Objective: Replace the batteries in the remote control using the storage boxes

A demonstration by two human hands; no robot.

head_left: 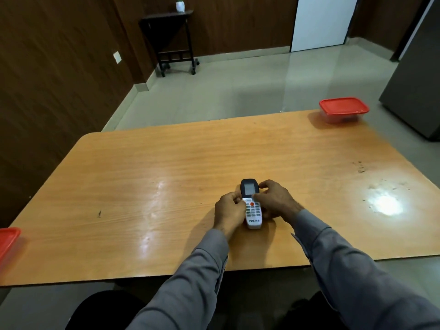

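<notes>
Worktop (166,186) of orange wood carries 2 red-lidded storage boxes, one (344,110) at its far right corner and one (8,241) at its left edge. Near the front edge, the left hand (229,210) and right hand (276,201) grip the white remote control (252,206) by its sides, buttons facing up.

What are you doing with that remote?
A person sits at a wooden table and holds a white remote control face up with both hands. The left hand grips its left side; the right hand grips the right side, with fingers on the dark screen end. Two red-lidded storage boxes wait apart from it: one at the far right corner, one at the left edge. Both have lids on.
</notes>
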